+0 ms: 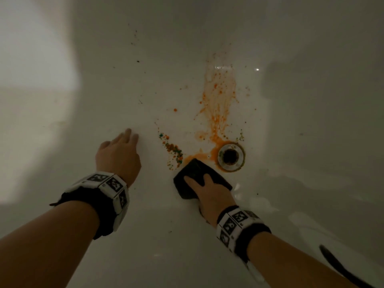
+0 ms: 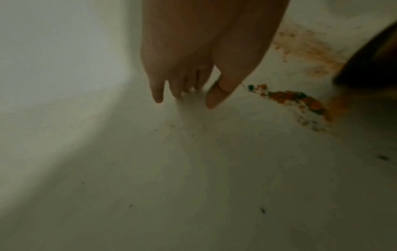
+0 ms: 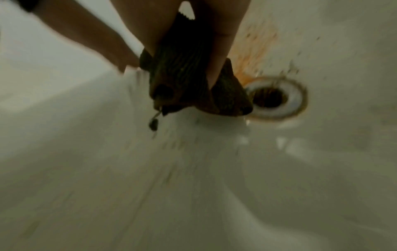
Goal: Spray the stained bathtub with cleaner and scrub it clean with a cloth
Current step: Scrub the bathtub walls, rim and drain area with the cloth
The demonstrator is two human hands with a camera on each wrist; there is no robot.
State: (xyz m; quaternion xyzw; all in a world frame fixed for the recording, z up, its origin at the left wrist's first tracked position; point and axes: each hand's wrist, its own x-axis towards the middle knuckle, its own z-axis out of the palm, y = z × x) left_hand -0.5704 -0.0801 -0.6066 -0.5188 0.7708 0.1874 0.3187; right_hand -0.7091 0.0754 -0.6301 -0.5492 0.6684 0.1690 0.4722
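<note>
The white bathtub (image 1: 166, 59) carries an orange stain (image 1: 218, 104) that runs down to the round metal drain (image 1: 230, 156). A heap of orange and green crumbs (image 1: 172, 148) lies left of the drain. My right hand (image 1: 207, 192) grips a dark cloth (image 1: 197, 173) and presses it on the tub floor just left of the drain, at the stain's lower edge. In the right wrist view the cloth (image 3: 187, 76) is bunched between my fingers beside the drain (image 3: 272, 98). My left hand (image 1: 120, 150) rests on the tub floor with straight fingers (image 2: 158, 95), left of the crumbs (image 2: 296, 100), holding nothing.
Small dark specks (image 1: 135, 42) dot the tub floor beyond and around the hands. The tub wall (image 1: 31, 100) rises on the left, brightly lit. A wet sheen (image 1: 259, 200) shows on the floor right of my right hand. A black strap or cable (image 1: 340, 267) hangs at the lower right.
</note>
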